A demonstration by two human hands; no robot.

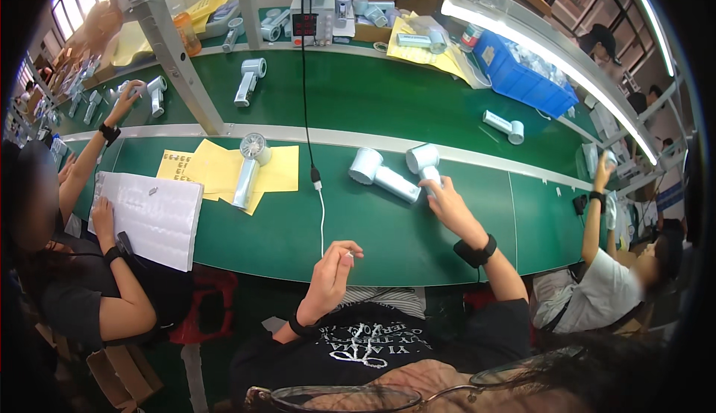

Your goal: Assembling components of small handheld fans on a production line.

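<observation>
My right hand (pixel 445 202) is wrapped round the handle of a pale blue handheld fan (pixel 423 158), whose round head points away from me. Just left of it, a second pale blue handheld fan (pixel 395 183) lies on the green table. Over the near table edge my left hand (pixel 332 273) is closed, thumb and fingers pinched together around the end of a white cable (pixel 322 223); a small white tip shows between them. That cable hangs from a black connector on a cord running down from above. Neither fan touches the left hand.
Yellow sheets (pixel 280 168) with another handheld fan (pixel 246 178) lie to the left, beside a co-worker's open notebook (pixel 149 215). A metal rail (pixel 462 161) crosses behind. Farther back are a blue crate (pixel 522 77) and more fans. Co-workers sit on both sides.
</observation>
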